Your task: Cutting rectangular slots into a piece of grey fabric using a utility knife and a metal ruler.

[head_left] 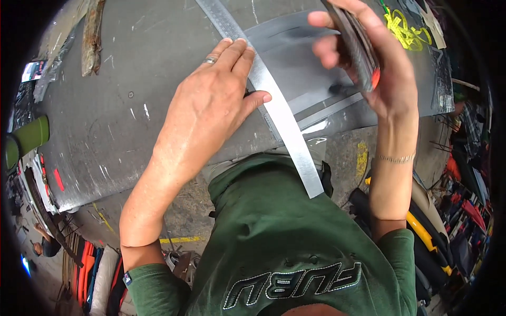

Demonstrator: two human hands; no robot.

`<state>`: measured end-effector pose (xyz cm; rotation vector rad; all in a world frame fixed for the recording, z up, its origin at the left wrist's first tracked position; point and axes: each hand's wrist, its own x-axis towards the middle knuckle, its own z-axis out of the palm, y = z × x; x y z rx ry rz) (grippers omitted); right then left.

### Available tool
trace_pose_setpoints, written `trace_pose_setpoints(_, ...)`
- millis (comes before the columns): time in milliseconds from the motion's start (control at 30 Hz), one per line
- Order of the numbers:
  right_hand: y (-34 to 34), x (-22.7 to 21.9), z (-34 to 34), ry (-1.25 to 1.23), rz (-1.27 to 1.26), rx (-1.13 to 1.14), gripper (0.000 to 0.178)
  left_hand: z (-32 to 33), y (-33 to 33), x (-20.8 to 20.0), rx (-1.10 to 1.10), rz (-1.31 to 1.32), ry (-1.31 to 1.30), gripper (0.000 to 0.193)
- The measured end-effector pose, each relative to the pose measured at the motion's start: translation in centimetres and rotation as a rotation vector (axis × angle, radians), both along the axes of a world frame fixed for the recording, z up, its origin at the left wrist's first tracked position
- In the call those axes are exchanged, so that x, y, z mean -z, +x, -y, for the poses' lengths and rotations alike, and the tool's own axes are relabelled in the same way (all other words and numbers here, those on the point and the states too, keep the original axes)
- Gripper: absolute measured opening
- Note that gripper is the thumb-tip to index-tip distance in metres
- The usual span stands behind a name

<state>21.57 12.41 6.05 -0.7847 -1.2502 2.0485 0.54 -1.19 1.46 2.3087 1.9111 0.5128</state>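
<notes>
We are pressing a ruler (279, 102), overhanging the edge of the surface (142, 79), left grip (208, 97) flat, right grip (389, 63) holding a dark tool (356, 47).

A long ruler (287, 116) of bright, smooth metal, its lower end catching the light, lies across a glossy, smooth grey sheet (292, 55) that looks like plastic. The counter (142, 58) beneath is dark, dull and scratched, with white scuffs. A rough, weathered strip of wood (92, 39) contrasts with shiny yellow ribbon (401, 31). The T-shirt (269, 203) is soft, matt green cloth; the floor (182, 221) looks like coarse, stained concrete.
</notes>
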Motion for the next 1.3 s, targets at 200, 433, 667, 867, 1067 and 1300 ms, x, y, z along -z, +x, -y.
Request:
trace_pose_setpoints(200,-1.3,1.5,-4.6,0.081,0.018,0.061,0.045,0.0,0.1,-0.2,-0.019,-0.024,-0.026,0.062)
trace_pose_setpoints(433,-7.7,-3.4,-5.8,0.759,0.419,0.016,0.034,-0.1,0.2,-0.7,-0.044,-0.001,-0.097,0.063)
trace_pose_setpoints(667,-13.3,0.7,-8.3,0.753,-0.115,0.059,0.024,-0.1,0.3,-0.5,-0.022,-0.037,-0.039,0.062)
trace_pose_setpoints(867,-16.3,4.9,-7.2,0.108,-0.123,-0.155,0.053,-0.2,0.2,-0.4,-0.027,-0.032,-0.063,0.061)
trace_pose_setpoints(1067,-18.5,6.2,-5.2,-0.002,0.087,-0.111,0.047,0.0,0.0,-0.4,-0.028,-0.021,-0.049,0.06)
trace_pose_setpoints(1300,-18.0,6.2,-5.2,-0.087,0.153,0.005,0.046,-0.3,0.1,-0.7,-0.055,0.017,-0.126,0.062)
